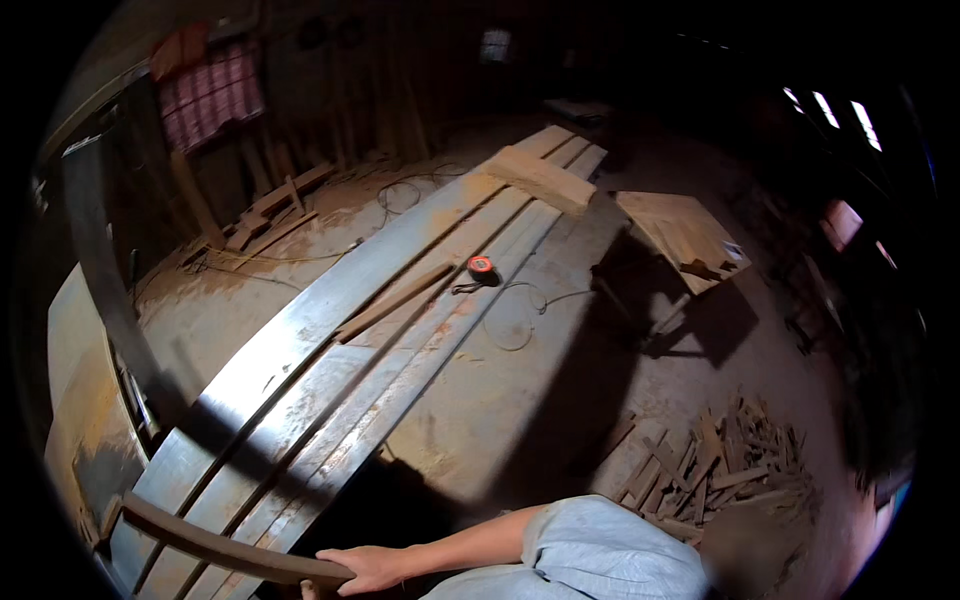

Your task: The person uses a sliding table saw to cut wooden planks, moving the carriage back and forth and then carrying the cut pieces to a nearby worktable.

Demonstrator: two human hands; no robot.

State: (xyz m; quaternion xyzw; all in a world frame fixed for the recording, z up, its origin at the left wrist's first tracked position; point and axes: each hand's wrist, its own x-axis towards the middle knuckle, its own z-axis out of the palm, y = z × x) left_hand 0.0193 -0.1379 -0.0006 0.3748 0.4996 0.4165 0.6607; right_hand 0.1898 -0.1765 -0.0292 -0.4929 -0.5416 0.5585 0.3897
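My right hand point(365, 570) comes in from the lower right, out of a pale blue-grey sleeve. Its fingers are closed on the near end of a long brown wooden bar point(225, 548). The bar lies across the near end of a long metal table point(280, 345) with lengthwise slots, and looks bent near the picture's rim. A fingertip shows at the bar's lower edge; whose hand it belongs to is hard to make out. I do not otherwise see my left hand. Farther along the table rest a thin wooden strip point(395, 303) and a red-and-black tape measure point(482, 268).
A thick board point(540, 180) lies across the table's far end. Right of it stands a small wooden-topped stand point(680, 235). Offcuts are heaped point(715, 465) on the floor at lower right. A dark upright post point(110, 250) rises at left, and a cable point(515, 330) trails over the floor.
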